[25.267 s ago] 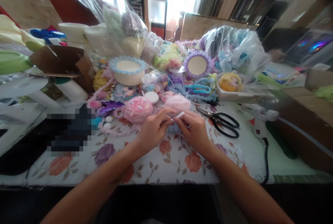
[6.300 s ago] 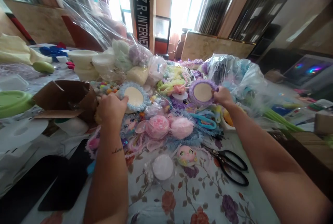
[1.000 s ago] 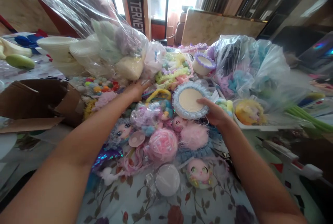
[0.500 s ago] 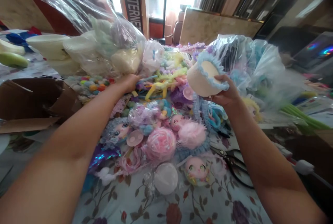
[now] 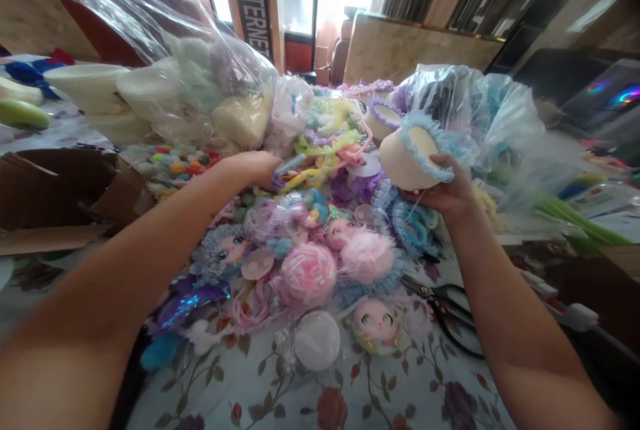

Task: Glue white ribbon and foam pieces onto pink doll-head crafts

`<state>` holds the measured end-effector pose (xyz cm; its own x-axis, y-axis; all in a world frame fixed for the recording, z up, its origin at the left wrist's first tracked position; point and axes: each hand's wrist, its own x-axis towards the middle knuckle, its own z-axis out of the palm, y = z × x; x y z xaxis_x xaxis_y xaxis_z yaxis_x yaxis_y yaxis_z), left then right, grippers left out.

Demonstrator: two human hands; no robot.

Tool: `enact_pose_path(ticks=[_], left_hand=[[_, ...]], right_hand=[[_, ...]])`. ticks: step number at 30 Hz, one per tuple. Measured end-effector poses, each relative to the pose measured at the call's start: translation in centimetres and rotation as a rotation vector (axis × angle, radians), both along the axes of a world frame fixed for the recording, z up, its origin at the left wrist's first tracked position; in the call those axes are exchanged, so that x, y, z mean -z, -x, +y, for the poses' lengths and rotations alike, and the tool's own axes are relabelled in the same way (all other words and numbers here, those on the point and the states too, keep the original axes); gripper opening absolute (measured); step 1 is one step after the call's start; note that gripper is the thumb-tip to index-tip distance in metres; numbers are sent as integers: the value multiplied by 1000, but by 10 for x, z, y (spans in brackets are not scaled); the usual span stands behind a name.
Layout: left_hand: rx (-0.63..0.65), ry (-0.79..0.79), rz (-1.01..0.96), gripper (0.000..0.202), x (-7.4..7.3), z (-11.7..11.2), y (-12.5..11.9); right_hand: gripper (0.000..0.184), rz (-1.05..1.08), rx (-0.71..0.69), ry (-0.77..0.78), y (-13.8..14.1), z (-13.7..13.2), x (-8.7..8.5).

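My right hand (image 5: 447,190) grips a cream cup-shaped piece (image 5: 407,157) with fluffy blue trim round its rim. The cup is tilted, its opening turned up and to the right. My left hand (image 5: 264,169) is closed on a bundle of colourful fuzzy strips (image 5: 320,162), yellow, green, pink and blue; its fingertips are partly hidden. Behind the held cup stands another cream cup with purple trim (image 5: 384,115). Blue ruffled trim (image 5: 413,223) lies below my right hand. Nearer to me are a pink yarn ball (image 5: 309,275), a fluffy pink ball (image 5: 367,255) and doll faces (image 5: 376,320).
Black-handled scissors (image 5: 453,313) lie on the floral tablecloth (image 5: 280,397) at right. An open cardboard box (image 5: 55,197) stands left. Clear plastic bags (image 5: 225,83) and cream rolls (image 5: 90,87) are behind it, with another bag (image 5: 465,100) at right. A clear round disc (image 5: 317,340) lies in front.
My left hand has moved slightly right, and the fuzzy strips have shifted, showing the purple-trimmed cup and a pale disc. My right hand has carried the blue-trimmed cup right and slightly down.
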<state>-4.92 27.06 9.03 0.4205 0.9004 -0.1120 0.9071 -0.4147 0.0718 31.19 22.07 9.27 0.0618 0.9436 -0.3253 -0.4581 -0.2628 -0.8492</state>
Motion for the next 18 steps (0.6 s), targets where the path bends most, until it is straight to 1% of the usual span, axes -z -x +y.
enact_pose_path(ticks=[1,2,3,4,5,6,7,9,11,13,15,16,18], left_hand=[[8,8,20,45,-4,-12,-12],[93,-32,5,47,-7,-26,-25],[236,-28,-33,53,-8,-41,-36],[375,25,-53,61,-6,-55,-45],[454,98,-31,62,-2,-67,-51],[468,136,20,60,4,-77,-53],[465,141,59,57,11,-84,-53],[421,87,96,49,27,-91,-44],[382,5,59,44,42,-89,-31],[343,-30,-28,37,50,-81,-21],[320,-19,-113,28,50,-71,-15],[312,-9,-141,26,47,-66,-12],[245,16,-161,25,35,-55,-8]], right_hand=[[31,8,-7,6,2,-2,0],[32,17,-22,11,4,-4,0],[33,26,-43,13,8,-8,-1],[34,33,-60,10,12,-13,-3],[34,39,-65,-5,17,-19,-6],[33,43,-56,-35,22,-26,-8],[30,46,-34,-74,27,-33,-10],[24,45,39,-157,35,-47,-13],[19,38,117,-210,40,-58,-13],[17,14,197,-221,41,-66,-11],[16,-22,270,-203,41,-69,-8],[16,-35,301,-188,41,-70,-5],[16,-37,339,-168,40,-70,-1]])
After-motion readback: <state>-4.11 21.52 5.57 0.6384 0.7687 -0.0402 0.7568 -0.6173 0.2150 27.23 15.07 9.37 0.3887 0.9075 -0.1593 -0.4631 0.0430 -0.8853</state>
